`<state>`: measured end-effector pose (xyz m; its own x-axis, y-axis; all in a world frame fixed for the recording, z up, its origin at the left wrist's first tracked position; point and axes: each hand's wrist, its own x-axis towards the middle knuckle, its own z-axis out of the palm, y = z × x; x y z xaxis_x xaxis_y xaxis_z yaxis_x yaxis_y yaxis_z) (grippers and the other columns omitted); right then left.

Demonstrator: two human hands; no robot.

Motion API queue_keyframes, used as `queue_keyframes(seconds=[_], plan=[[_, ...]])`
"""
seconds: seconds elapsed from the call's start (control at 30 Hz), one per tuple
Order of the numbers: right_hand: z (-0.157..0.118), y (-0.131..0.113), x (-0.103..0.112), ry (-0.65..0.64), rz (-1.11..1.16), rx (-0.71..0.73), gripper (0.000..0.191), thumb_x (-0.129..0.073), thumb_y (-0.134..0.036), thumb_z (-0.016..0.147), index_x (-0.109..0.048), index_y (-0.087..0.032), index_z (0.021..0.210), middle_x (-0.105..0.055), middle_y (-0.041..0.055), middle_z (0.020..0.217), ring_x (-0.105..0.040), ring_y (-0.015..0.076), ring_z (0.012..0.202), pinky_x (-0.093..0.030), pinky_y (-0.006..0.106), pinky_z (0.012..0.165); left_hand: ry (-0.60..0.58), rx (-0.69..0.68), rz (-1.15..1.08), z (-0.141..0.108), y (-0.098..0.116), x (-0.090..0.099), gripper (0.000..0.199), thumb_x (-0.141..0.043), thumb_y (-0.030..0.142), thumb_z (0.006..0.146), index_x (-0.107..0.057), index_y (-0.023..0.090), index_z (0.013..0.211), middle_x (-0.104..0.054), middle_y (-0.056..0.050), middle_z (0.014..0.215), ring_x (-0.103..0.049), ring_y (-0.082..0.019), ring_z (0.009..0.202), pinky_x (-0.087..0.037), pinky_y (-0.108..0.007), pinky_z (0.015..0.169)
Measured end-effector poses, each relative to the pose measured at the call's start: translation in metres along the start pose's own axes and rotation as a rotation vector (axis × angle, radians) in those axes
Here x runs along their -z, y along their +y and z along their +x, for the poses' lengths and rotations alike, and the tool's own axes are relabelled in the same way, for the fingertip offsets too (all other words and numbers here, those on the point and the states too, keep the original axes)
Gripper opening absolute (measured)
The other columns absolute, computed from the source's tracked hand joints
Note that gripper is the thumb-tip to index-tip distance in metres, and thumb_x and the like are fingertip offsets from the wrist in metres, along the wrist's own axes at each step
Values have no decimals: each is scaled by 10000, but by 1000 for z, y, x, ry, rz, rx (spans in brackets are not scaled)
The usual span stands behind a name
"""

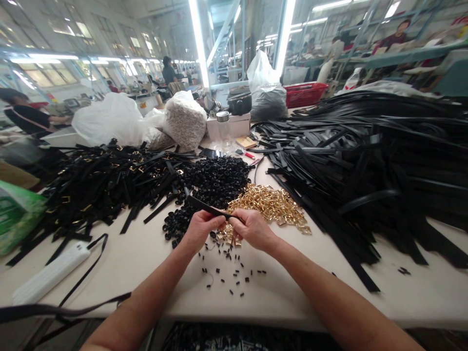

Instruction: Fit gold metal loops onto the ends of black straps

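Left hand (201,226): one, bare. Thumb and fingers drawn together with a narrow gap, gripping a short black strap (204,205) near its middle; the thumb lies along the near side.

Right hand (254,228): one, bare. Thumb and fingers curled and closed in a pinch at the strap's right end, which they mostly cover; whether a smaller piece is also between the fingertips cannot be told. The two hands are close together, thumb tips near each other.

Strap in hand: one, held above the table (278,302), slanting up toward the left, its free end in front of a heap of black loops (219,180).

Gold buckles (270,204): one loose heap, just beyond the right hand and beside the loops.

Small black bits (237,273): numerous, scattered on the tabletop between the forearms.

Buckled black straps (109,180): one tangled pile, left of the loops.

Long black straps (383,146): one large stack, right side.

White power strip (51,273): one, at the table's left, with dark cord.

Lidded clear jar (223,129): one, behind the loops.

Red basket (305,94): one, at the back.
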<state>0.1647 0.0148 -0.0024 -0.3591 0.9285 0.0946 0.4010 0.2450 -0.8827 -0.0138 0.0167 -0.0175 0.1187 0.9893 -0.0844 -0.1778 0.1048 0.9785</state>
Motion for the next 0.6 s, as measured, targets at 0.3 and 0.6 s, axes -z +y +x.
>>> queue_keyframes(seconds=[0.3,0.6], plan=[[4,-2,6,-118,365,-215,223,-523,-274,802,-505,-182,599,-498,-61,453,-406,60,373,-325,170,381,-143,9,-12,-5,2,2,389,-790,259,668,-713,177,1040,-622,20,649,-501,-75,548,-419,-205,548],[4,-1,11,-375,542,-285,239,-550,-329,761,-524,-171,584,-478,-61,421,-384,53,348,-285,167,347,-260,25,165,-6,6,12,274,-760,290,687,-691,148,911,-530,42,555,-446,-68,472,-358,-191,459]])
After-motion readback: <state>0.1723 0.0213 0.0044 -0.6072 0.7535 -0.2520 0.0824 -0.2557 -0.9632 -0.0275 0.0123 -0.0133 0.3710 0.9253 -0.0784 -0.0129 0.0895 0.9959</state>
